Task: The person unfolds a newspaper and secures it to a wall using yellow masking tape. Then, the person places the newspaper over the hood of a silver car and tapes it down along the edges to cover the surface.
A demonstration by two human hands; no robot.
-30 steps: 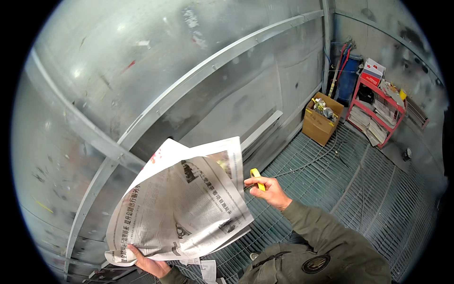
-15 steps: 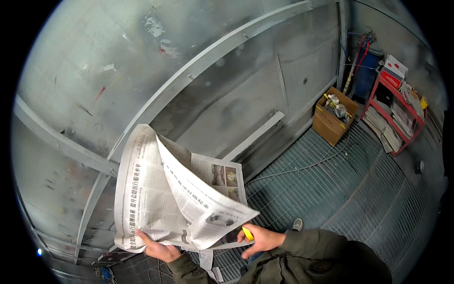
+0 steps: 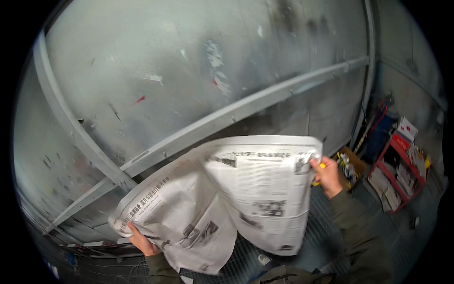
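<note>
A large newspaper sheet [image 3: 265, 189] is spread wide in front of me, sagging along its middle fold, with its lower edges hanging free. My left hand [image 3: 143, 240] is closed on its left edge, thumb on the printed side. At the upper right edge, my right hand [image 3: 327, 176] pinches the paper. A small yellow object [image 3: 322, 165] shows between the fingers of that hand; its kind is mostly hidden. The fingers behind the paper cannot be seen.
Ahead stands a stained grey metal wall [image 3: 179, 85] with a diagonal beam [image 3: 246, 110]. At right are a cardboard box [image 3: 355, 163] of rubbish, a blue barrel [image 3: 378, 135] and a red shelf [image 3: 395, 170] holding stacked papers. Below lies a grated floor [image 3: 326, 236].
My right hand has moved up and to the right, and the newspaper, half folded over before, is now spread open. My left hand keeps its edge. The view has turned toward the wall.
</note>
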